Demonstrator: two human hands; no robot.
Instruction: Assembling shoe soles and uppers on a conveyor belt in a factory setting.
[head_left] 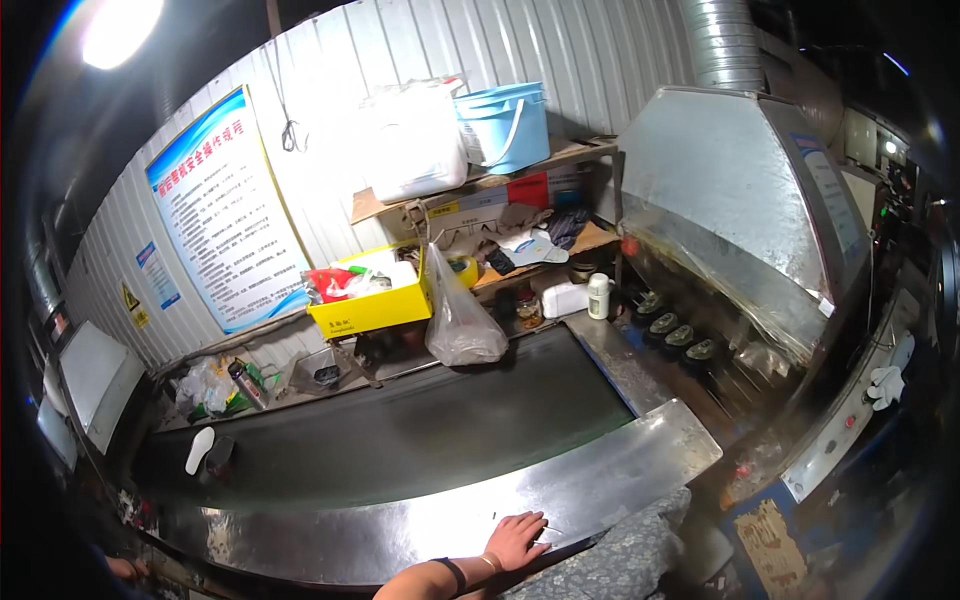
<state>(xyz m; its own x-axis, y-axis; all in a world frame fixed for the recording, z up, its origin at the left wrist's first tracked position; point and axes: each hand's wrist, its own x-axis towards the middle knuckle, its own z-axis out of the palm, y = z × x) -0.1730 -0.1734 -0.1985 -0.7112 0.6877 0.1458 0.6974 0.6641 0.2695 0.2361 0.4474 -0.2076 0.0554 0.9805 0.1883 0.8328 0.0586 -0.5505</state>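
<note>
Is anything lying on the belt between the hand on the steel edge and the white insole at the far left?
Nothing visible: the dark belt lies bare between the hand, flat on the steel edge, and the white insole.

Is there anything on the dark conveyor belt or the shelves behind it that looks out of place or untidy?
A white shoe insole lies alone at the far left end of the dark conveyor belt. Behind it, the wooden shelves are cluttered, and a clear plastic bag hangs off the yellow cardboard box.
</note>
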